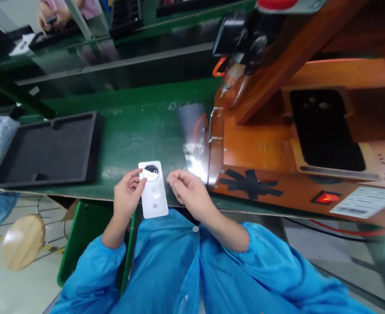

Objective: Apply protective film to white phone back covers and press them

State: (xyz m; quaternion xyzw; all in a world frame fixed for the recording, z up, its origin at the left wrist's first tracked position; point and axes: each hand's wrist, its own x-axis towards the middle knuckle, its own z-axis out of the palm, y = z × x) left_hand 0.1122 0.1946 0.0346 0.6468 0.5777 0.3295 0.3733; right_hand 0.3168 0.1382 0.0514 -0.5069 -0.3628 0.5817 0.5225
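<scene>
Now, two hands; left hand (129,192) pinching one white phone back (153,190); right hand (186,190) loosely curled, empty; one black tray (48,150).

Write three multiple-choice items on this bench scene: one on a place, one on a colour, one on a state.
1. Where does the black foam tray lie from the white card?
A. to its left on the green bench
B. on the orange machine
C. on the person's lap

2. What colour are the person's sleeves?
A. blue
B. white
C. yellow

3. How is the white card held?
A. the left hand grips its left edge
B. both hands clamp it
C. it lies alone, untouched

Answers:
1 A: the tray sits on the green bench, left of the card.
2 A: the sleeves are bright blue.
3 A: the left hand has its fingers on the card's edge, while the right hand hovers beside it with curled fingers.
</scene>
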